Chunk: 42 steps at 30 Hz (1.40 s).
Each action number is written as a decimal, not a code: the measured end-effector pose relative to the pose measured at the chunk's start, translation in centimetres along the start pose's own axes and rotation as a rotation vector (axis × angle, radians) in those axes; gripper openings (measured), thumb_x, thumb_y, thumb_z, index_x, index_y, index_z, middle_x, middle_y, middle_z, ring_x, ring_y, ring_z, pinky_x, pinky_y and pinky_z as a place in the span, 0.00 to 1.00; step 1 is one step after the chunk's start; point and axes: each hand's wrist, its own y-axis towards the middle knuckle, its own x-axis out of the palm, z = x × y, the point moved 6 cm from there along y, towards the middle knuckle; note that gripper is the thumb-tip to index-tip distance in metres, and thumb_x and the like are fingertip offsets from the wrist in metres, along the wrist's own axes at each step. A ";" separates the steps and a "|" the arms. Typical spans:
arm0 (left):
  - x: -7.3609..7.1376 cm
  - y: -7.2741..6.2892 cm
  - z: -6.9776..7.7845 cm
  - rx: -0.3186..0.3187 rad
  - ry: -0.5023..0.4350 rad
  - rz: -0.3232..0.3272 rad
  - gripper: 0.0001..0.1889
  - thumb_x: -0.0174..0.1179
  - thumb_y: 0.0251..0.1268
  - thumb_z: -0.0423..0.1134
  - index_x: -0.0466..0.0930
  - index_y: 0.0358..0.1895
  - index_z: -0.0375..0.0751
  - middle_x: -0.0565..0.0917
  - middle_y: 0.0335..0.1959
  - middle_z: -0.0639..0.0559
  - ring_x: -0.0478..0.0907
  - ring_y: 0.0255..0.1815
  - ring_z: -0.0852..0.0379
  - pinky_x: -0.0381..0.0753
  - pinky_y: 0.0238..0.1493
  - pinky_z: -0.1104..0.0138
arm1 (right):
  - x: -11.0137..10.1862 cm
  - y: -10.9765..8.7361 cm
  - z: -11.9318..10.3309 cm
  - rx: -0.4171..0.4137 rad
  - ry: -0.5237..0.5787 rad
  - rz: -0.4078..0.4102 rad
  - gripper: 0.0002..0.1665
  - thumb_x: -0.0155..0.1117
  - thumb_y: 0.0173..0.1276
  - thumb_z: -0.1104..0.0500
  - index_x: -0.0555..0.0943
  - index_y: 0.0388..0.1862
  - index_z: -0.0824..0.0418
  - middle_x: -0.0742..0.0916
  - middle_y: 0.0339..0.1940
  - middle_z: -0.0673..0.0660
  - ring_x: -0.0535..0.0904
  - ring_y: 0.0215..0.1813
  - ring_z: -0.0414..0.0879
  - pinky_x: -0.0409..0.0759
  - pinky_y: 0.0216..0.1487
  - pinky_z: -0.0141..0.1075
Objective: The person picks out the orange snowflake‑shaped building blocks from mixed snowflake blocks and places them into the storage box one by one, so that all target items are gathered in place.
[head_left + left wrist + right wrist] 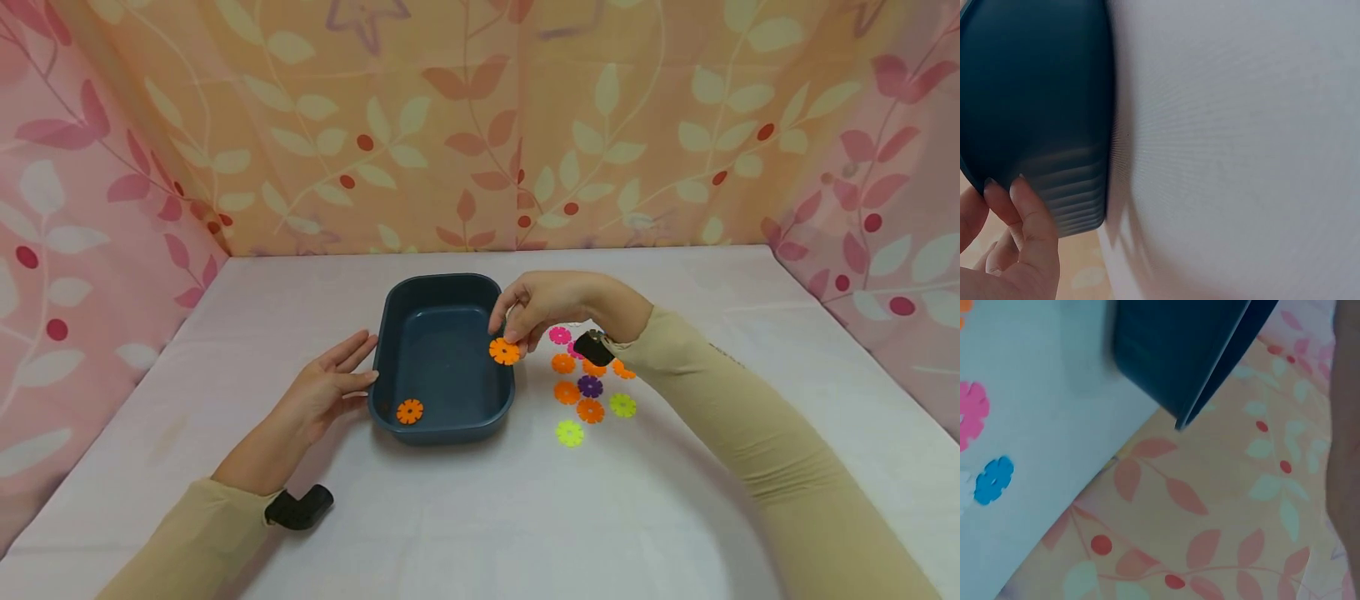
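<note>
A dark blue rectangular basin point(442, 367) stands on the table, and one orange flower-shaped disc point(409, 411) lies inside it at the near left. My right hand point(551, 304) is raised at the basin's right rim and pinches another orange flower-shaped disc point(504, 351) between thumb and fingers. Along the left side, my left hand point(330, 387) touches the basin with extended fingers. In the left wrist view, its fingertips point(1020, 181) rest against the ribbed outer wall point(1075, 181). The held disc is out of sight in the right wrist view.
Right of the basin lie several loose flower discs: orange point(590, 411), purple point(590, 386), yellow-green point(570, 433) and pink point(559, 335). My right wrist and sleeve partly cover them. A blue disc point(994, 480) shows in the right wrist view. Patterned curtains point(480, 125) hang behind the table.
</note>
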 end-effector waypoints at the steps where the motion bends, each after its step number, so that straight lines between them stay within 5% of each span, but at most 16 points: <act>1: 0.0 0.0 0.0 0.001 0.001 -0.002 0.37 0.53 0.70 0.26 0.48 0.78 0.46 0.53 0.77 0.50 0.79 0.34 0.63 0.77 0.42 0.67 | 0.3 0.3 -0.2 -0.017 0.001 -0.012 0.15 0.61 0.68 0.69 0.75 0.53 0.74 0.88 0.31 0.60 0.85 0.33 0.50 0.82 0.44 0.42; 10: 0.0 0.0 0.0 0.001 -0.007 -0.004 0.37 0.53 0.70 0.26 0.47 0.78 0.45 0.53 0.77 0.50 0.78 0.34 0.63 0.76 0.42 0.67 | 2.6 3.7 -1.2 -0.157 -0.019 -0.144 0.20 0.62 0.66 0.71 0.73 0.55 0.76 0.87 0.28 0.56 0.83 0.33 0.48 0.79 0.50 0.47; 25: 0.1 0.0 -0.1 0.032 -0.028 -0.044 0.37 0.51 0.71 0.24 0.44 0.78 0.41 0.50 0.78 0.47 0.78 0.33 0.65 0.76 0.43 0.68 | 6.2 8.8 0.8 -0.025 -0.017 -0.217 0.15 0.62 0.65 0.73 0.77 0.51 0.71 0.87 0.27 0.56 0.82 0.28 0.45 0.82 0.44 0.39; 42: 0.1 0.1 0.0 0.025 -0.025 -0.046 0.37 0.51 0.71 0.25 0.44 0.78 0.42 0.50 0.78 0.48 0.78 0.32 0.64 0.76 0.43 0.67 | 7.0 9.8 1.4 0.006 -0.223 -0.102 0.13 0.66 0.64 0.70 0.81 0.48 0.66 0.88 0.28 0.55 0.82 0.28 0.42 0.80 0.36 0.34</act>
